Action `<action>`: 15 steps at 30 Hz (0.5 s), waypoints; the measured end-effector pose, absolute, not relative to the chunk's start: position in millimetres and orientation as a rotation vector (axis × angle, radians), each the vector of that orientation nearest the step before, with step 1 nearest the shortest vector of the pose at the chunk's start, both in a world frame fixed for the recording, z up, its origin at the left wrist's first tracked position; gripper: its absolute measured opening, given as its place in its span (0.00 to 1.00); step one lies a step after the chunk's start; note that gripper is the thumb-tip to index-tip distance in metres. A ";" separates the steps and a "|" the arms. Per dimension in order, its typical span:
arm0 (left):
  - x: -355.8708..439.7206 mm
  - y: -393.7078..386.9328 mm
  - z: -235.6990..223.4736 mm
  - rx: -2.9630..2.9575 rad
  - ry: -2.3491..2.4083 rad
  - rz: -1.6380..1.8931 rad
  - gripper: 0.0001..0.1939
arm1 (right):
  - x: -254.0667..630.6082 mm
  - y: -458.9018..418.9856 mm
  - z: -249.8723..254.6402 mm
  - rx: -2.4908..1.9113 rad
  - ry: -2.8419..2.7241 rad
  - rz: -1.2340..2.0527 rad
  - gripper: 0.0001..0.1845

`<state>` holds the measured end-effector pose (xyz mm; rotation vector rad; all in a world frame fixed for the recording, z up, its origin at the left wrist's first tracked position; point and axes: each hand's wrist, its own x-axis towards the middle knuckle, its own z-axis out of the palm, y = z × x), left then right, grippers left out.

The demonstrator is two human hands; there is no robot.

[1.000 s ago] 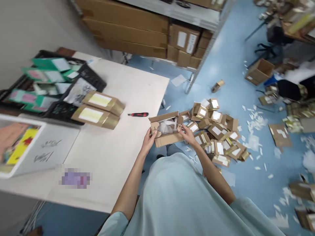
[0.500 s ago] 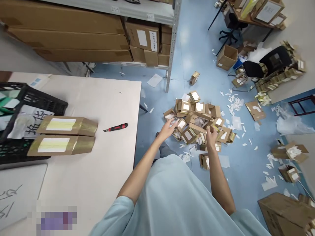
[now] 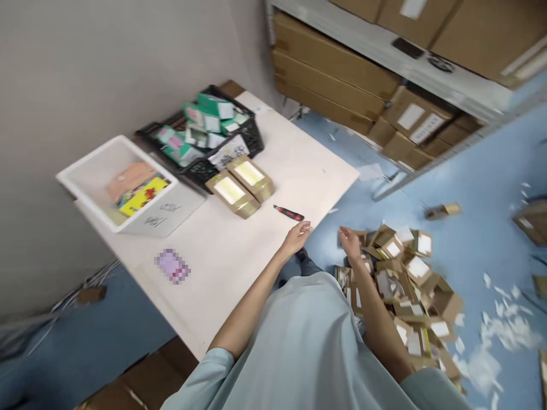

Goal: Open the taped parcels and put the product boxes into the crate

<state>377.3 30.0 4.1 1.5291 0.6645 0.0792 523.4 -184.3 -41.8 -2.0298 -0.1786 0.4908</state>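
My left hand [image 3: 296, 238] hovers at the table's edge, fingers loosely apart and holding nothing. Just beyond its fingertips lies a black-and-red utility knife [image 3: 289, 213]. My right hand [image 3: 350, 244] is off the table, above the near side of the heap of opened cardboard boxes [image 3: 395, 307]; its fingers are loosely bent, with nothing visible in them. Two taped brown boxes with white-and-yellow labels, a nearer box [image 3: 233, 193] and a farther box [image 3: 252, 175], lie side by side on the white table [image 3: 311, 165], against a black crate [image 3: 256, 136].
Green-and-white packs [image 3: 213, 108] fill the crate. Left of it stands a white bin [image 3: 166, 213] with colourful packages inside. A blurred purple item [image 3: 171, 266] lies on the table. Metal shelving [image 3: 453, 80] with cartons stands behind. Paper scraps [image 3: 508, 324] litter the blue floor.
The view has swung left, bringing the table and white bin into sight. My right hand has left the cardboard it was touching over the heap. My left hand is now near the knife.
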 end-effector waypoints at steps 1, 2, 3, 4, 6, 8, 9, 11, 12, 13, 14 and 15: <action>372.1 50.0 5.0 1.521 0.721 0.139 0.15 | 533.4 -155.9 -42.2 -2.019 -0.242 0.533 0.39; 366.2 69.1 5.6 1.509 0.786 0.196 0.15 | 541.7 -127.6 -42.5 -2.006 -0.304 0.576 0.39; 359.9 87.0 5.9 1.489 0.858 0.250 0.14 | 548.1 -99.7 -42.8 -1.992 -0.364 0.619 0.38; 353.2 103.3 5.9 1.459 0.936 0.301 0.14 | 552.8 -72.6 -43.1 -1.978 -0.421 0.663 0.37; 340.1 130.4 4.6 1.382 1.089 0.387 0.14 | 557.7 -21.9 -43.9 -1.949 -0.528 0.749 0.34; 327.8 150.7 1.6 1.309 1.209 0.456 0.17 | 557.9 22.9 -45.3 -1.919 -0.629 0.826 0.31; 322.2 158.9 -0.3 1.278 1.258 0.485 0.18 | 556.8 43.2 -46.1 -1.904 -0.676 0.861 0.30; 312.3 172.1 -4.7 1.216 1.352 0.540 0.21 | 553.7 80.7 -47.6 -1.863 -0.776 0.923 0.29; 308.2 177.5 -6.9 1.184 1.394 0.566 0.22 | 551.9 98.9 -48.1 -1.836 -0.830 0.948 0.28; 304.7 182.0 -9.0 1.153 1.433 0.589 0.23 | 550.2 117.4 -48.1 -1.808 -0.890 0.971 0.28; 302.1 185.8 -11.0 1.121 1.467 0.609 0.24 | 548.5 136.8 -47.6 -1.783 -0.956 0.992 0.27; 300.3 188.8 -12.8 1.089 1.497 0.624 0.25 | 546.7 157.5 -46.5 -1.765 -1.030 1.008 0.26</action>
